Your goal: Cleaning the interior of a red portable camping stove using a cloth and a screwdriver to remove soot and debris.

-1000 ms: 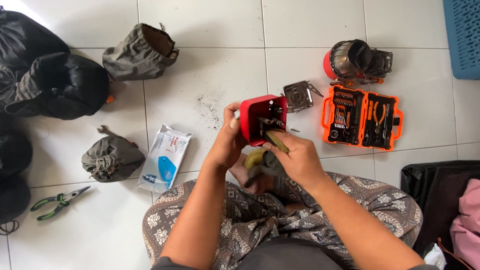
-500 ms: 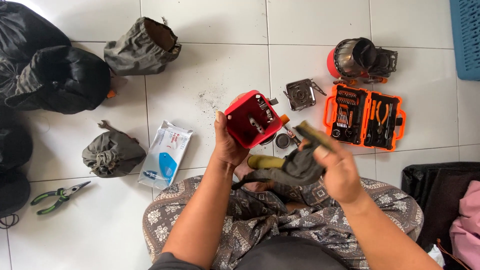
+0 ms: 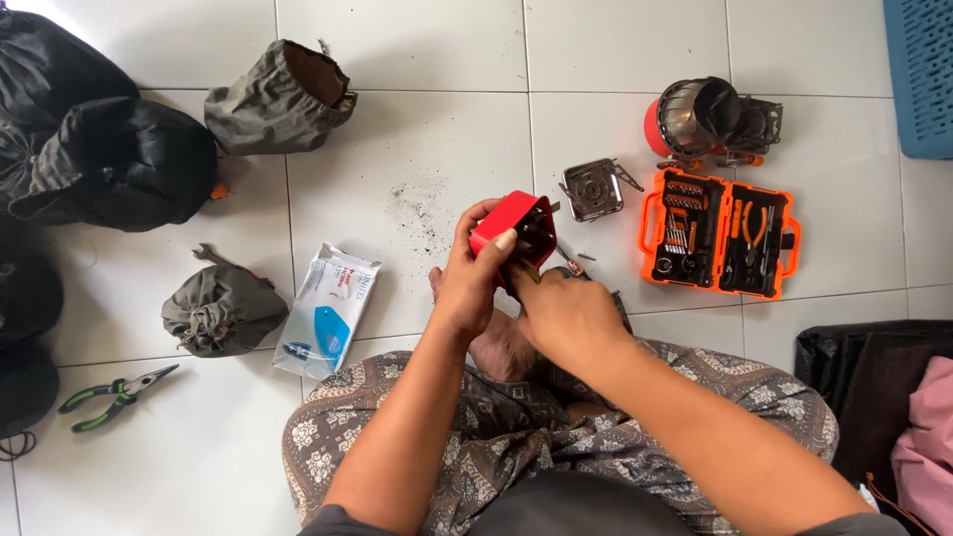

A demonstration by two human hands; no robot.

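Observation:
My left hand (image 3: 465, 286) grips a red box-shaped housing (image 3: 508, 220) from the side and holds it above the tiled floor, its open face turned toward me. My right hand (image 3: 568, 318) sits just below and to the right of it, fingers closed on a thin tool (image 3: 531, 271). The tool's tip points into the housing's open side, and my fingers hide most of the rest. Both forearms reach out over my patterned trousers (image 3: 496, 437).
An open orange tool case (image 3: 720, 233), a square metal part (image 3: 591, 189) and a red-and-black burner (image 3: 707, 117) lie at the right. A wipes pack (image 3: 328, 310), two grey pouches (image 3: 278, 99) (image 3: 218, 310), green pliers (image 3: 114, 389) and black bags (image 3: 99, 159) lie at the left. A blue basket (image 3: 918, 74) is at the top right.
My right hand swung out to the right with a dark cloth and a tool, then came back to the red housing. The left hand tilted the housing and kept hold of it.

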